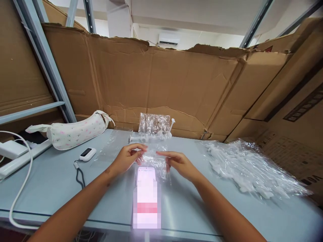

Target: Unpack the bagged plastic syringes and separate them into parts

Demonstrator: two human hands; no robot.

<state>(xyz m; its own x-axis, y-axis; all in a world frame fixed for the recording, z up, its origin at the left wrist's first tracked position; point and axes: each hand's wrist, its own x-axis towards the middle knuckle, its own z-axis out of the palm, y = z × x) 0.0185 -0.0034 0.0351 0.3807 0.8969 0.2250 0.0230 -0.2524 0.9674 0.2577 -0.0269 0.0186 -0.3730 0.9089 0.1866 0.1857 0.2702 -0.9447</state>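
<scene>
A small clear plastic bag [157, 163] is between my two hands, just beyond a lit phone [146, 198]. My left hand [131, 155] pinches the bag's left side, thumb and index finger close together. On the other side, my right hand [180, 163] has its index finger stretched out over the bag while its lower fingers close at the bag's right edge. Behind the hands lie white plastic syringe-like pieces [137, 138], one with a stem [172, 124] sticking up. A crinkled clear packet [154, 123] leans against the cardboard.
At right, a large clear bag of white pieces [242, 168] covers part of the grey table [189, 208]. A patterned pouch [78, 131], a small white device with a strap [87, 154], a power strip [25, 158] and a white cable [21, 195] are left. Cardboard [164, 77] walls the back.
</scene>
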